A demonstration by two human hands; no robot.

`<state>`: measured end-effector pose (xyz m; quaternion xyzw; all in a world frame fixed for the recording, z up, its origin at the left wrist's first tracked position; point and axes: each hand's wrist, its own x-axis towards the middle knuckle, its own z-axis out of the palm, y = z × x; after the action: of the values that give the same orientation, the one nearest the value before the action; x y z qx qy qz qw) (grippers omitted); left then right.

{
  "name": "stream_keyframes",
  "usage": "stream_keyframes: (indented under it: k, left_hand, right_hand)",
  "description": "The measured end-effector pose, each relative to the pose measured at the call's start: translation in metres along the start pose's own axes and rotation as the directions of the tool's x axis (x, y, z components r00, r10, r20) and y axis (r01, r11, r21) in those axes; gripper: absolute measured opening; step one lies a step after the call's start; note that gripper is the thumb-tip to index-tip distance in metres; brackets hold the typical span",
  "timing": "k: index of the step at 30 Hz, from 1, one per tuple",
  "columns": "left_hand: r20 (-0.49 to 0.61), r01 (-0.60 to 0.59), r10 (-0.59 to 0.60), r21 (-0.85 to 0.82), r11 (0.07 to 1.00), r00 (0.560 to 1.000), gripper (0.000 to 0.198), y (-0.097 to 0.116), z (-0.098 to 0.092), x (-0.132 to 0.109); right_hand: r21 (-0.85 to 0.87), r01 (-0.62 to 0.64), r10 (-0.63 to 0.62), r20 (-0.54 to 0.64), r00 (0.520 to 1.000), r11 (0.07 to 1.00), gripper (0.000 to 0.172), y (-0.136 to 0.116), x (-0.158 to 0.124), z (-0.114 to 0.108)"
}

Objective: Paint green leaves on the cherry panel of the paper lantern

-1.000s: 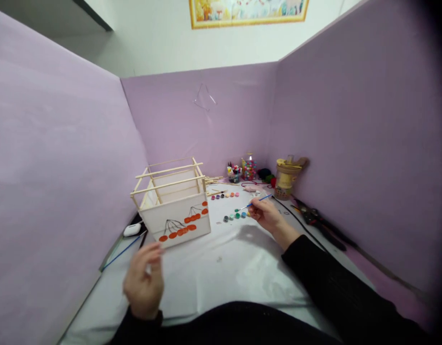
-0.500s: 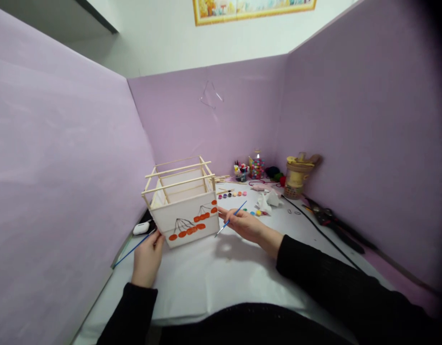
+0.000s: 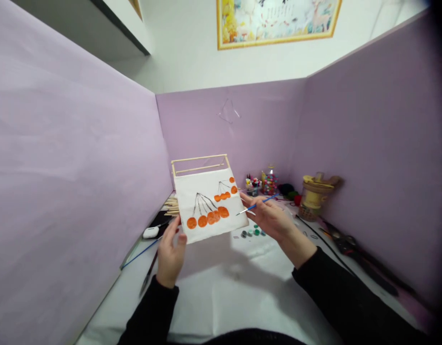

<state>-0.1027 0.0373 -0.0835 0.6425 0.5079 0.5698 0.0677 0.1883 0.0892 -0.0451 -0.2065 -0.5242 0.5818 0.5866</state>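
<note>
A white box on a thin wooden stick frame [image 3: 202, 187] is held up and tilted, its painted side facing me. On that side are orange round fruits with dark stems. My left hand [image 3: 171, 251] grips its lower left corner, thumb in front and fingers at the edge. My right hand [image 3: 273, 218] pinches a blue paintbrush [image 3: 256, 205], bristles pointing left before the panel, while its other fingers steady the box's right edge. Another blue brush [image 3: 140, 253] lies by the table's left edge, and a dark-handled brush [image 3: 149, 273] lies beside my left wrist.
Paint pots [image 3: 255, 232] stand on the white-covered table behind the box. A white earphone case [image 3: 151, 232] and wooden sticks [image 3: 171, 206] lie left. Right are pliers [image 3: 345, 244], a yellow container [image 3: 311, 196] and a jar of coloured balls [image 3: 270, 183]. Purple panels surround the table.
The box has been lifted and tipped back, so its painted side shows more fully and its open top less. Both hands rose with it. The camera view has shifted upward and left.
</note>
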Motion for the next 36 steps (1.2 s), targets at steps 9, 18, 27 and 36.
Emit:
stream_keyframes:
  k: [9, 18, 27, 36]
  left_hand:
    - [0.024, -0.135, 0.134, 0.286, 0.949, 0.991, 0.071, -0.033, 0.028, -0.016]
    - [0.013, -0.134, 0.168, 0.661, 0.738, 0.986, 0.037, -0.032, 0.029, -0.023]
    - [-0.009, -0.192, 0.284, 0.717, 0.67, 0.959, 0.034, -0.018, 0.023, -0.026]
    - [-0.088, -0.145, 0.281, 0.692, 0.707, 0.956, 0.06, -0.02, 0.025, -0.025]
  right_hand:
    - [-0.119, 0.073, -0.093, -0.175, 0.98, 0.99, 0.031, 0.002, 0.008, 0.001]
    - [-0.666, 0.437, -0.61, -0.033, 0.792, 0.604, 0.015, -0.047, 0.014, 0.089]
    - [-0.757, 0.425, -0.68, -0.036, 0.732, 0.497, 0.015, -0.013, 0.02, 0.124]
    - [-0.762, 0.453, -0.663, 0.043, 0.748, 0.462, 0.016, -0.006, 0.024, 0.121]
